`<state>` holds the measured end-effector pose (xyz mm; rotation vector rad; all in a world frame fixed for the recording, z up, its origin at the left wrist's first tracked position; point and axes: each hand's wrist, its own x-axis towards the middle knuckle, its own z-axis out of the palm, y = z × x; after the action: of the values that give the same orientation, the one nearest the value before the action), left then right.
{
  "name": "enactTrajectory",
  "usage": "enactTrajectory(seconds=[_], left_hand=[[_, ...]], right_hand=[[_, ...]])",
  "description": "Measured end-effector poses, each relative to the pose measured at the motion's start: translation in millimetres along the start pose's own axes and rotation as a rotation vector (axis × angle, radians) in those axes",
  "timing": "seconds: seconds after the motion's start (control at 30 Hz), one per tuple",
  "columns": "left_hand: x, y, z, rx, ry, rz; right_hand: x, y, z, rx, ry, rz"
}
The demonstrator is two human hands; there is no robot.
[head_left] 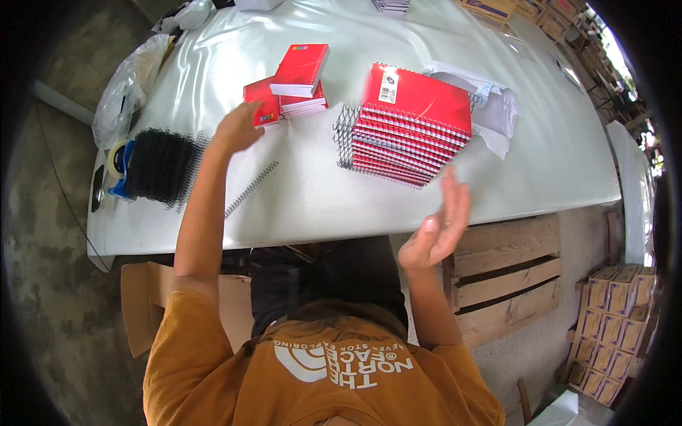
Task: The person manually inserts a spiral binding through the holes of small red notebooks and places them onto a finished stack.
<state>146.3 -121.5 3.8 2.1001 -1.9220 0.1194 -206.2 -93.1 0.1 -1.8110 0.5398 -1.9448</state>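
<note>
My left hand [238, 129] reaches over the table at the left edge of a red booklet [261, 96]. Its fingers look apart, and whether they touch the cover I cannot tell. Two more red booklets are beside it, the top one [300, 65] lying across the others. My right hand [440, 224] is raised near the table's front edge with fingers stretched out, holding nothing. Just beyond it stands a tall stack of red spiral notebooks [412, 131], with wire coils sticking out at its left. A single loose spiral coil [252, 188] lies right of my left forearm.
A bundle of black spiral coils [163, 167] lies left of my forearm, against a blue tape dispenser [122, 170]. Crumpled white paper [501, 113] is behind the notebook stack. A clear plastic bag [128, 92] hangs at the left edge. Below stand a wooden crate [508, 263] and cardboard box [138, 305].
</note>
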Motion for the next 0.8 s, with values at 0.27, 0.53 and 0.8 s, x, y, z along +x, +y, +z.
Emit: enactTrajectory(seconds=[0.27, 0.53, 0.8], left_hand=[[-49.1, 18.0, -64.3, 0.162, 0.227, -0.163], [-116.0, 91.4, -103.1, -0.637, 0.013, 0.22], [-177.3, 11.1, -43.6, 0.093, -0.19, -0.251]], right_hand=[[-34.7, -20.3, 25.9, 0.908, -0.21, 1.233], [-18.4, -14.6, 37.1, 1.249, -0.307, 1.61], [-29.7, 29.5, 23.8, 0.227, -0.673, 0.855]])
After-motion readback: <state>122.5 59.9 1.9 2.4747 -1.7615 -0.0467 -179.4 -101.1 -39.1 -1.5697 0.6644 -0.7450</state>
